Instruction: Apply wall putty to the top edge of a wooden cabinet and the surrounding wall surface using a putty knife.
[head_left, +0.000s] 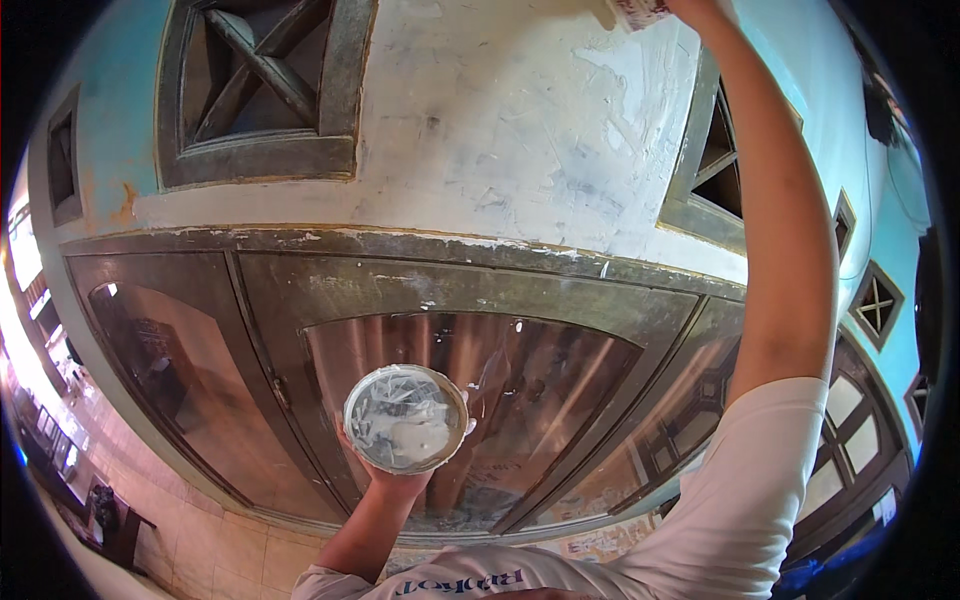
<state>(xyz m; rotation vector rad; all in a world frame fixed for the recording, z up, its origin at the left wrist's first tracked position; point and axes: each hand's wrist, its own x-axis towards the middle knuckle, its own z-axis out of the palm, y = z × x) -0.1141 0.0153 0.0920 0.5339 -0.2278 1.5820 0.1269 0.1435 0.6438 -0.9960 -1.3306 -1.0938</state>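
My left hand (392, 478) holds a round metal bowl (406, 418) from below, at chest height in front of a window. White paste smears the inside of the bowl. My right arm reaches up high to the top edge of the picture. My right hand (690, 8) is mostly cut off there and grips a small putty-smeared tool (638, 12) against the white-patched wall (500, 130).
A grey window frame (480, 275) with glass panes (470, 370) runs below the patched wall. Grey ventilation blocks (262, 90) with cross bars are set in the turquoise wall at left and at right (715, 165). Tiled floor (215, 545) lies far below at left.
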